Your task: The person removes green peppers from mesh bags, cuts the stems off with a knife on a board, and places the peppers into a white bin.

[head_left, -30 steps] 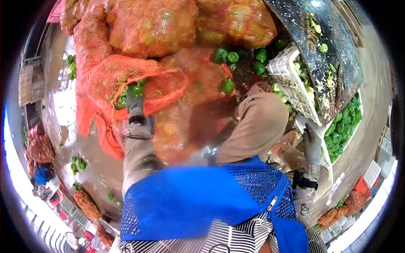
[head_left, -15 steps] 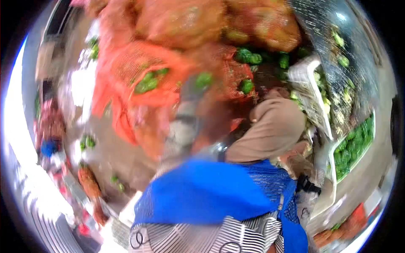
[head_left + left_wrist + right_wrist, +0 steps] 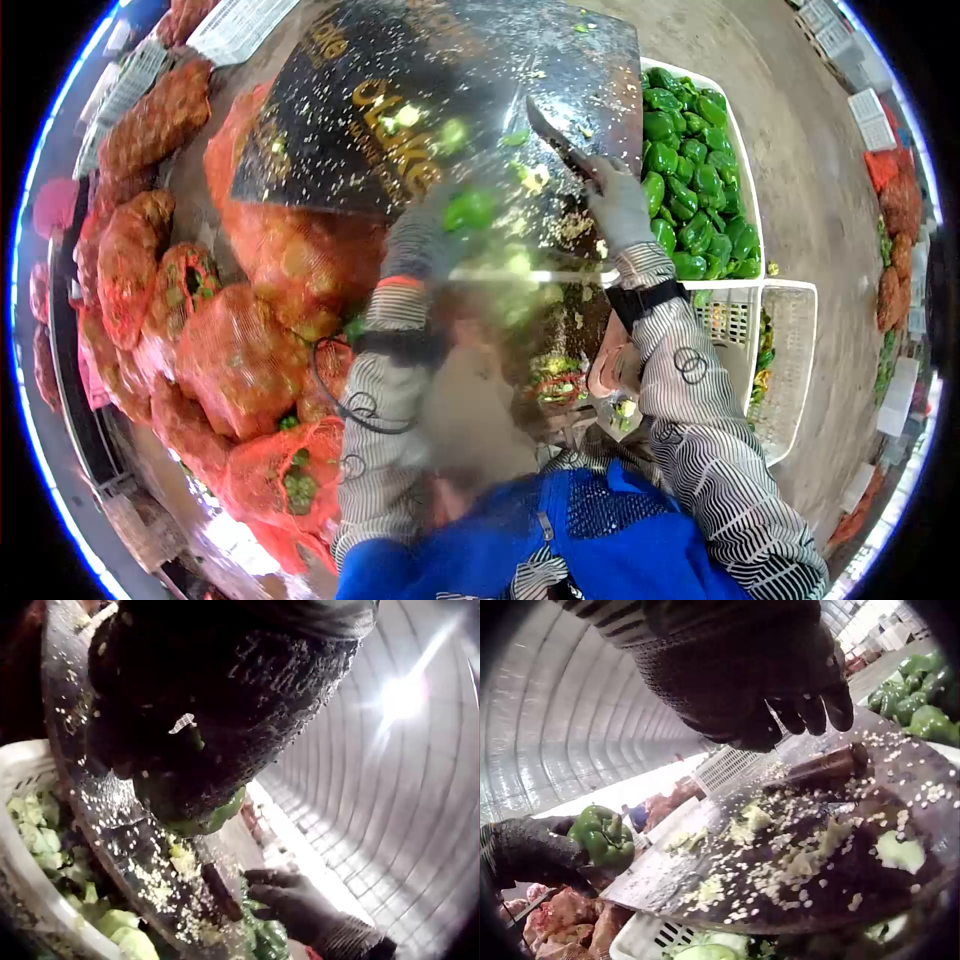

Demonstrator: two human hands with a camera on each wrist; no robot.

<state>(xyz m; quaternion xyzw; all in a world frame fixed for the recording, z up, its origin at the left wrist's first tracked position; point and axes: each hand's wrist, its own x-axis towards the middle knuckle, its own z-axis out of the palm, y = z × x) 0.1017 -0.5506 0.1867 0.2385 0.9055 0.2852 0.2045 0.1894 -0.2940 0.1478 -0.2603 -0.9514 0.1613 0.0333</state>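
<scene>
My gloved left hand (image 3: 425, 232) grips a green bell pepper (image 3: 468, 211) near the front edge of a dark board (image 3: 590, 60). In the right wrist view the stem end of the pepper (image 3: 604, 838) faces out from the fingers. A knife (image 3: 556, 135) lies on the board among pale seeds and scraps. Over its wooden handle (image 3: 821, 771) hovers my gloved right hand (image 3: 757, 682), fingers loosely bent and a gap showing between them and the handle. The left wrist view also has the right hand (image 3: 289, 900) beside the handle, fingers extended.
A white crate (image 3: 748, 165) full of green peppers stands right of the board. Below the board's front edge is a white crate (image 3: 30, 754) with pepper scraps. Another white crate (image 3: 795, 370) sits at right. Orange mesh bags (image 3: 240, 350) crowd the left, one (image 3: 250, 470) opened.
My view has turned from the bags to the board. The left hand has left the opened bag with a pepper and come over to the board. The right hand has moved up to the knife.
</scene>
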